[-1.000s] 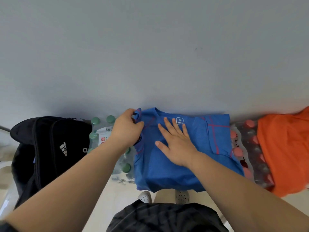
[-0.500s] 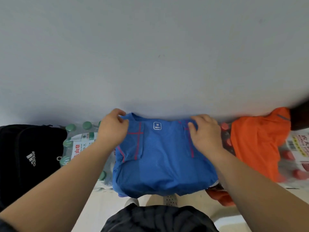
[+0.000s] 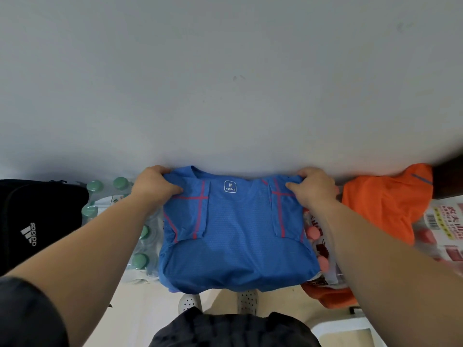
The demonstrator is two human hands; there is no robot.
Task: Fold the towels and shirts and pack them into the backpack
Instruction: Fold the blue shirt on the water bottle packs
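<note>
Against a pale wall, both arms reach forward at frame centre: left hand (image 3: 154, 187) and right hand (image 3: 313, 190) pinch the blue shirt (image 3: 235, 236) at its shoulders; black backpack (image 3: 37, 221) at left edge.

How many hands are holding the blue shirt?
2. The left hand grips the blue shirt at its top left corner, the right hand at its top right. None hidden.

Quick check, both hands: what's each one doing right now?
Left hand: grips the blue shirt at its far left corner.
Right hand: grips the blue shirt at its far right corner.
</note>
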